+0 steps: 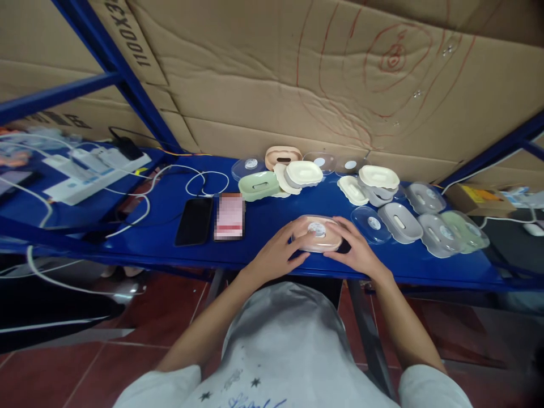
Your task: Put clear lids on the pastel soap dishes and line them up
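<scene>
A peach soap box (319,241) with a clear lid and a round white sticker sits at the front of the blue table. My left hand (283,246) is wrapped round its left end, with fingers over the lid. From the other side, my right hand (353,247) grips the right end, fingertips on the lid's top edge. To the right of my right hand lies a loose clear lid (371,224), beside a grey soap box base (400,221). Behind the hands are a green base (258,186) and a cream insert (304,173).
Two phones lie on the left, one dark (194,221), one lit (229,217). A white power strip (96,173) trails cables. Lidded grey (437,233) and green (467,231) boxes sit at right. Cardboard (255,73) backs the blue table (272,211).
</scene>
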### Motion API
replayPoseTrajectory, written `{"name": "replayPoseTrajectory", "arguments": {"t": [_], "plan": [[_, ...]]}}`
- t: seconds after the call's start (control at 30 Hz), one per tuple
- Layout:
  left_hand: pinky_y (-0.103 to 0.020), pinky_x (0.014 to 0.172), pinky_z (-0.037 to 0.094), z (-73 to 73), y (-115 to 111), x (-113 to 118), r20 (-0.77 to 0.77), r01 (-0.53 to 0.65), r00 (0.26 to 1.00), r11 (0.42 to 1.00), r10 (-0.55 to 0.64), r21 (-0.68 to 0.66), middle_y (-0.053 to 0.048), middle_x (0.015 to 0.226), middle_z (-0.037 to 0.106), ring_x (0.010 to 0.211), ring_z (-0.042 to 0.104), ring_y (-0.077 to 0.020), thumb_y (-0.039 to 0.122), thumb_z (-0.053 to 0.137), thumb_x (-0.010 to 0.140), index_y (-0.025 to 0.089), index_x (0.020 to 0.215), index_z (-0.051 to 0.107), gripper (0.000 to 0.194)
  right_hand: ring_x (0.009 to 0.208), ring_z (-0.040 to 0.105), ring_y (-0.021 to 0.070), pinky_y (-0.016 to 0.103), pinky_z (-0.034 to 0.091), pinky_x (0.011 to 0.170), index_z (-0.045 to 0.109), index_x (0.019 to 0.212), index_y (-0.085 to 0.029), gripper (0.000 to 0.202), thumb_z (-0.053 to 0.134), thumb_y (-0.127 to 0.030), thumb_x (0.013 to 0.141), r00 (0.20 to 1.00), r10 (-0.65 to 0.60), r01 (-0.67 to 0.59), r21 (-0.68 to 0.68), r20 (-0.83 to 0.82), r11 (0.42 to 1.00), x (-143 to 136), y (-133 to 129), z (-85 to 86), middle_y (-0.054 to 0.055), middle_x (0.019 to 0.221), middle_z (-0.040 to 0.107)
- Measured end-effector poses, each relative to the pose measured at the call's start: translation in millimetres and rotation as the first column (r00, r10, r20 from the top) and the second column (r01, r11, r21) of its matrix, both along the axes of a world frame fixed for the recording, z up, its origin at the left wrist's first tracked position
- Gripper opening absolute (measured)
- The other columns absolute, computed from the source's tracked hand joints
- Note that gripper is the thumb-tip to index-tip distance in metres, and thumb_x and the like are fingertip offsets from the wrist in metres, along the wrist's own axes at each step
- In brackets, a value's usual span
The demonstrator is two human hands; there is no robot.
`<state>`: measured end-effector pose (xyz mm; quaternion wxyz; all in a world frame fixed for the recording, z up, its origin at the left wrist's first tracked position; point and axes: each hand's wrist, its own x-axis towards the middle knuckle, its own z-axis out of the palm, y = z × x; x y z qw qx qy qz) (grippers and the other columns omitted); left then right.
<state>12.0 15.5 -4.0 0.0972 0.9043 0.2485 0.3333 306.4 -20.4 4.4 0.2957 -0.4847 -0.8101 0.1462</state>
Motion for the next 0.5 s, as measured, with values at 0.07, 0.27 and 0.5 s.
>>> {"name": "replayPoseTrajectory", "arguments": {"t": [0.07,0.27,0.5], "plan": [[-0.055,0.121,0.05,0.0,-2.0,-0.2,-0.005,-0.039,0.999,0.999,0.039,0.002,-0.019,0.166,0.042,0.154,0.045,-0.0331,0.031,0.063,0.106,0.024,0.156,0.049,0.053,0.149,0.05,0.0327,0.053,0.043,0.125,0.054,0.156,-0.033,0.07,0.078,-0.052,0.093,0.995,-0.101,0.1,0.103,0.006,0.99,14.7,-4.8,10.2,0.012,0.16,0.049],[-0.056,0.117,0.053,-2.6,-1.9,1.9,-0.043,-0.084,0.995,0.995,0.086,0.062,-0.019,0.161,0.047,0.147,0.052,-0.0346,0.031,0.06,0.108,0.023,0.155,0.051,0.049,0.135,0.055,0.0371,0.05,0.043,0.113,0.055,0.153,-0.015,0.085,0.079,-0.063,0.087,0.701,-0.711,0.629,0.423,0.053,0.652,141.9,-6.6,47.8,0.026,0.143,0.058],[-0.056,0.117,0.053,-3.0,-2.0,3.0,-0.067,-0.099,0.992,0.993,0.103,0.063,-0.018,0.162,0.046,0.148,0.052,-0.0345,0.03,0.059,0.108,0.024,0.157,0.051,0.05,0.118,0.057,0.0475,0.061,0.04,0.084,0.061,0.149,-0.017,0.095,0.093,-0.058,0.069,0.075,-0.993,0.965,0.245,0.088,0.095,277.5,9.5,34.3,0.036,0.135,0.055]]}}
